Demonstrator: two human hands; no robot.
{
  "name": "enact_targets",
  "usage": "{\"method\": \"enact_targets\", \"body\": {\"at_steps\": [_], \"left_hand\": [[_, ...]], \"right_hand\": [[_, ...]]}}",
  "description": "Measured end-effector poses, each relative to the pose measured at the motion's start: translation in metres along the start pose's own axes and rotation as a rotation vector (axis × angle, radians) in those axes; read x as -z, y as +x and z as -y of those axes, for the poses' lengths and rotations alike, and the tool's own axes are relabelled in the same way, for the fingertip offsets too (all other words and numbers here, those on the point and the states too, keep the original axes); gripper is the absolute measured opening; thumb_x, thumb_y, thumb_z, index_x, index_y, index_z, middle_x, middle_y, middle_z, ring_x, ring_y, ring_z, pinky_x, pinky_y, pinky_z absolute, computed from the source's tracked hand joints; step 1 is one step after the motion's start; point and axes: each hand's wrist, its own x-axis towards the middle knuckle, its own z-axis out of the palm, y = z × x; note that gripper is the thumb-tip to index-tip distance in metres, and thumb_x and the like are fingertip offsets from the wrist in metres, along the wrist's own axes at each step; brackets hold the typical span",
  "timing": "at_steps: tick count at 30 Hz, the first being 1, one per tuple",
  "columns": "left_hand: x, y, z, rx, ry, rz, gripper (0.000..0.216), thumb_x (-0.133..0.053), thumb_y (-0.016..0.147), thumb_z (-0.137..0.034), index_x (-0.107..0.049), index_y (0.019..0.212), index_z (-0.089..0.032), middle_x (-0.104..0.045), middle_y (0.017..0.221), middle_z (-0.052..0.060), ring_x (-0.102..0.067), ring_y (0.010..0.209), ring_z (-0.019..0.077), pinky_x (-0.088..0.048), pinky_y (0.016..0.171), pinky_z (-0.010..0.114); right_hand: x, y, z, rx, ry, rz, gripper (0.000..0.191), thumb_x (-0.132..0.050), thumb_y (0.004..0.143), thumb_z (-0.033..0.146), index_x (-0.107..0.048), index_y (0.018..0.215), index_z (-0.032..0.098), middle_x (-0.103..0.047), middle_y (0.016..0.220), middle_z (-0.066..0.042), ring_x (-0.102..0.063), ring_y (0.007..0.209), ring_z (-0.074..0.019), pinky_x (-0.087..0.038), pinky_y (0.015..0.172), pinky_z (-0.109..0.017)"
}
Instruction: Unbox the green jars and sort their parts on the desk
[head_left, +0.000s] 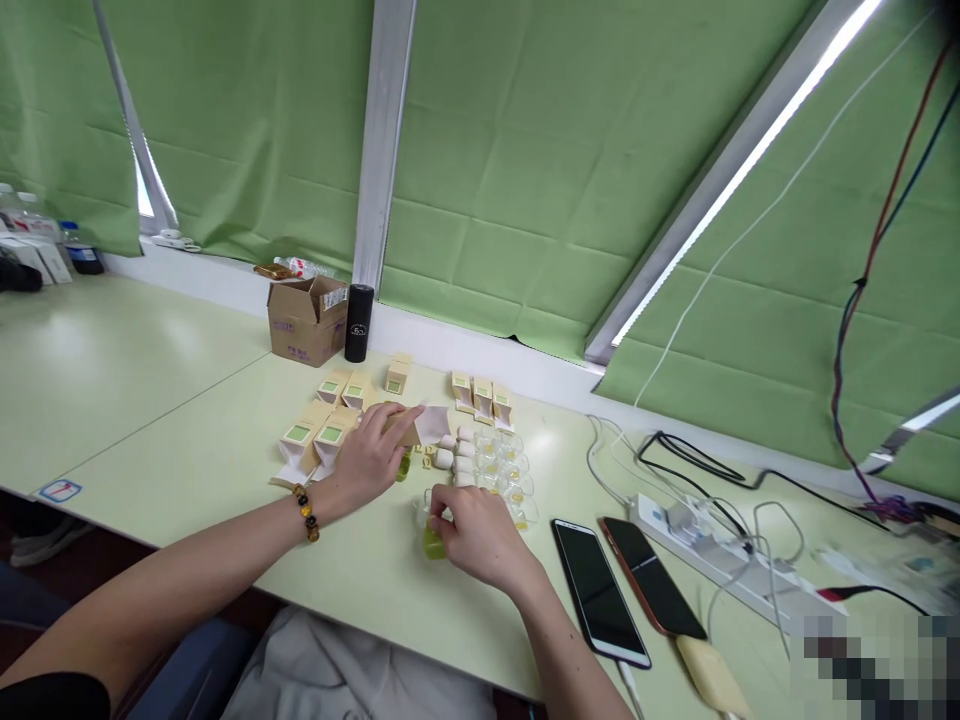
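My left hand (369,452) grips a small cream box (431,425) whose pale flap stands out to the right. Below that hand, a green piece (403,465) shows in part on the table. My right hand (480,525) has its fingers curled round the top of a small clear container with a green lower part (433,545); the fingertips partly hide it. Just beyond are white rounded caps (444,458) and rows of small clear cups (491,465). Tiny yellow pieces (427,457) lie between the caps and my left hand.
Cream boxes with green labels (298,440) stand at left, with three more open boxes (482,400) behind. A carton (306,325) and black flask (359,323) stand at the back. Two phones (600,590), a power strip (720,560) and loose cables (697,465) occupy the right.
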Motion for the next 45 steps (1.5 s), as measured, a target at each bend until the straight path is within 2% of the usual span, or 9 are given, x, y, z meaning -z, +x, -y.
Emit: {"method": "enact_targets", "body": {"at_steps": [5,9,14,17,25,30,33,37,45], "left_hand": [[-0.002,-0.001,0.001,0.004,-0.013,-0.006,0.077,-0.057,0.089,-0.004,-0.038,0.159,-0.030,-0.056,0.135,0.013,-0.053,0.128,0.0317,-0.059,0.092,0.044],[-0.002,-0.001,0.001,0.003,-0.033,-0.011,0.075,-0.055,0.090,-0.006,-0.038,0.159,-0.030,-0.056,0.136,0.013,-0.054,0.128,0.0317,-0.058,0.095,0.046],[-0.001,0.000,0.000,0.024,-0.078,-0.029,0.071,-0.058,0.093,-0.011,-0.039,0.159,-0.029,-0.056,0.137,0.013,-0.053,0.129,0.0314,-0.054,0.105,0.049],[0.000,0.001,-0.001,0.039,-0.094,-0.046,0.068,-0.058,0.096,-0.015,-0.038,0.159,-0.029,-0.057,0.138,0.012,-0.053,0.129,0.0311,-0.051,0.107,0.050],[-0.002,-0.001,-0.002,0.155,-0.284,-0.071,0.067,-0.061,0.099,-0.029,-0.035,0.161,-0.031,-0.057,0.148,0.011,-0.053,0.136,0.0302,-0.047,0.114,0.049],[-0.002,0.000,-0.005,0.311,-0.616,-0.043,0.069,-0.064,0.098,-0.038,-0.036,0.160,-0.029,-0.051,0.156,0.012,-0.054,0.138,0.0298,-0.049,0.112,0.045],[-0.004,0.003,-0.005,0.403,-0.914,-0.006,0.070,-0.064,0.099,-0.041,-0.033,0.161,-0.028,-0.056,0.149,0.014,-0.060,0.131,0.0283,-0.054,0.104,0.042],[-0.006,0.006,-0.003,0.470,-1.230,-0.009,0.073,-0.066,0.098,-0.044,-0.031,0.159,-0.026,-0.061,0.142,0.014,-0.059,0.131,0.0278,-0.051,0.108,0.044],[-0.008,0.006,0.002,0.644,-1.656,0.077,0.058,-0.070,0.094,-0.043,-0.048,0.145,-0.029,-0.072,0.126,0.010,-0.071,0.110,0.0263,-0.058,0.096,0.048]], "right_hand": [[0.005,-0.003,-0.004,0.051,0.051,0.057,0.013,-0.062,0.081,0.009,-0.065,0.082,0.023,-0.074,0.084,-0.001,-0.064,0.077,-0.0181,-0.025,0.065,-0.027],[0.019,-0.005,-0.018,0.101,0.303,0.051,0.010,-0.063,0.087,0.014,-0.063,0.085,0.024,-0.073,0.091,0.001,-0.062,0.075,-0.0157,-0.034,0.067,-0.026],[0.014,0.007,-0.028,0.146,0.666,-0.155,0.012,-0.054,0.100,0.029,-0.062,0.093,0.024,-0.075,0.102,-0.003,-0.065,0.078,-0.0169,-0.046,0.072,-0.028],[0.001,0.015,-0.028,0.109,0.573,-0.256,0.013,-0.053,0.101,0.028,-0.062,0.093,0.025,-0.075,0.091,-0.001,-0.067,0.077,-0.0184,-0.045,0.071,-0.029],[-0.011,0.017,-0.024,0.015,0.297,-0.226,0.007,-0.059,0.096,0.023,-0.063,0.091,0.026,-0.077,0.091,0.001,-0.068,0.078,-0.0186,-0.037,0.067,-0.027],[-0.009,0.015,-0.020,-0.009,0.229,-0.177,0.007,-0.060,0.095,0.021,-0.064,0.091,0.025,-0.075,0.093,0.000,-0.065,0.078,-0.0177,-0.033,0.067,-0.028],[-0.009,0.015,-0.019,-0.013,0.219,-0.156,0.007,-0.061,0.094,0.020,-0.065,0.091,0.025,-0.076,0.093,0.001,-0.064,0.078,-0.0168,-0.032,0.067,-0.028],[-0.009,0.015,-0.018,-0.020,0.186,-0.136,0.007,-0.063,0.093,0.020,-0.065,0.092,0.025,-0.076,0.092,0.002,-0.065,0.081,-0.0174,-0.032,0.068,-0.027],[-0.012,0.016,-0.018,-0.018,0.129,-0.142,0.007,-0.063,0.093,0.019,-0.065,0.094,0.025,-0.077,0.095,-0.002,-0.068,0.087,-0.0210,-0.032,0.068,-0.028]]}}
